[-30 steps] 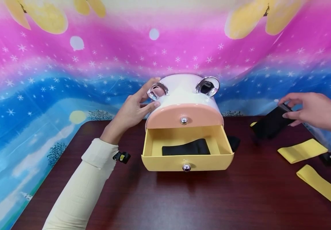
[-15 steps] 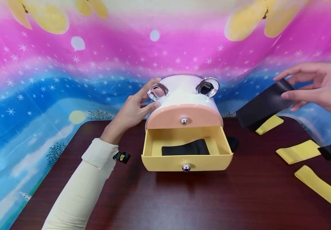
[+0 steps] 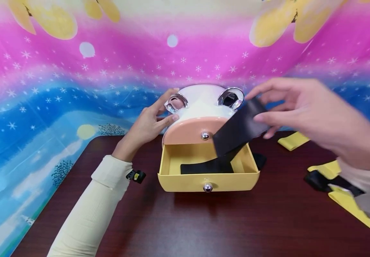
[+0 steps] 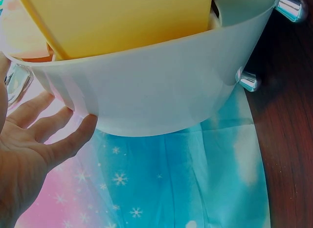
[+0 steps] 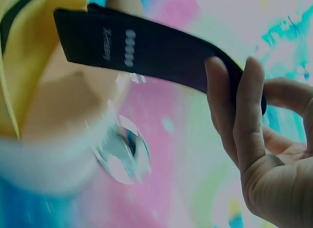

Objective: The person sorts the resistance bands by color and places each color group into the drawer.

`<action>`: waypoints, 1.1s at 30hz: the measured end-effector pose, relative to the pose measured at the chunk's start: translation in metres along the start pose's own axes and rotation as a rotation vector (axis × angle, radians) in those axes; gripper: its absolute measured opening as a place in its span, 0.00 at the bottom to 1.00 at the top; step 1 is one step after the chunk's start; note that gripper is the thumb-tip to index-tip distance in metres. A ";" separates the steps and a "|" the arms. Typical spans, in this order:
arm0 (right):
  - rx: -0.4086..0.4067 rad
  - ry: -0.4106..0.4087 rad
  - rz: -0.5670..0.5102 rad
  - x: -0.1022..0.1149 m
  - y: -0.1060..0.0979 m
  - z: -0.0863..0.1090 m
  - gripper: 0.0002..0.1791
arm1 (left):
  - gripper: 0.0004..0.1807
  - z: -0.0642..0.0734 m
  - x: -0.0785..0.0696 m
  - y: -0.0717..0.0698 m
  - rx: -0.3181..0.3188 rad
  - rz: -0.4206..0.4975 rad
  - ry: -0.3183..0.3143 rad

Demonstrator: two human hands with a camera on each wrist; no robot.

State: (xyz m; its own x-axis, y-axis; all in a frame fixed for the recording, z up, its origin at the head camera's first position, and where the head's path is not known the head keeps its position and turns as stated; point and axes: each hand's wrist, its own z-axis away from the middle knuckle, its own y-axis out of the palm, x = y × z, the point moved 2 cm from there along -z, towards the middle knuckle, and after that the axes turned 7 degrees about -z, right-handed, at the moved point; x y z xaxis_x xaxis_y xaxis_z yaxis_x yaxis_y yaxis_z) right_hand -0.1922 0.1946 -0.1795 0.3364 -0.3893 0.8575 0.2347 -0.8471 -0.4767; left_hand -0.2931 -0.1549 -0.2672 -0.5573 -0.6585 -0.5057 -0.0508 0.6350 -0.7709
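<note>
A white cabinet (image 3: 201, 103) with silver ears stands on the table, its yellow lower drawer (image 3: 185, 182) pulled out. In that drawer lies one black resistance band (image 3: 201, 167). My left hand (image 3: 146, 123) rests on the cabinet's left side, thumb and forefinger spread around the ear; its other fingertips (image 4: 88, 123) touch the white wall in the left wrist view. Between thumb and fingers, my right hand (image 3: 300, 103) pinches a second black resistance band (image 3: 239, 125), printed "X-Heavy", by one end. Its free end hangs over the drawer's right part.
Yellow resistance bands (image 3: 292, 141) lie on the dark table (image 3: 159, 225) to the right, some partly hidden by the right forearm. Something black (image 3: 260, 161) lies beside the drawer's right wall. Above the drawer is a closed peach drawer (image 3: 185, 132). A patterned cloth (image 3: 133, 53) hangs behind.
My right hand has lifted the black resistance band from the table's right side and carried it left over the open drawer. The left hand has stayed on the cabinet.
</note>
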 end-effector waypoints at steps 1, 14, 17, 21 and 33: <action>0.018 0.005 -0.025 0.005 0.012 -0.002 0.22 | 0.41 0.000 0.000 0.000 0.000 0.000 0.000; 0.187 0.101 -0.170 0.006 0.107 -0.029 0.23 | 0.42 -0.001 -0.001 0.002 0.011 0.007 0.001; 0.183 0.100 -0.207 0.000 0.120 -0.033 0.23 | 0.42 -0.001 -0.001 0.002 0.007 0.015 0.015; 0.151 0.081 -0.190 -0.010 0.129 -0.032 0.21 | 0.41 0.000 -0.001 0.002 0.007 0.025 0.019; 0.036 0.040 0.183 -0.035 0.121 -0.014 0.20 | 0.42 0.000 -0.001 0.000 -0.002 -0.002 0.005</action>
State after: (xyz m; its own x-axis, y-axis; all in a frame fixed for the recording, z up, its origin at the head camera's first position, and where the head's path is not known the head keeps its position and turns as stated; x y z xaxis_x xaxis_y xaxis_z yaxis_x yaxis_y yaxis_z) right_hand -0.1886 0.1010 -0.2647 0.3405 -0.5502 0.7624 0.2057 -0.7477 -0.6314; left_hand -0.2923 -0.1544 -0.2670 -0.5610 -0.6577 -0.5027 -0.0536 0.6349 -0.7708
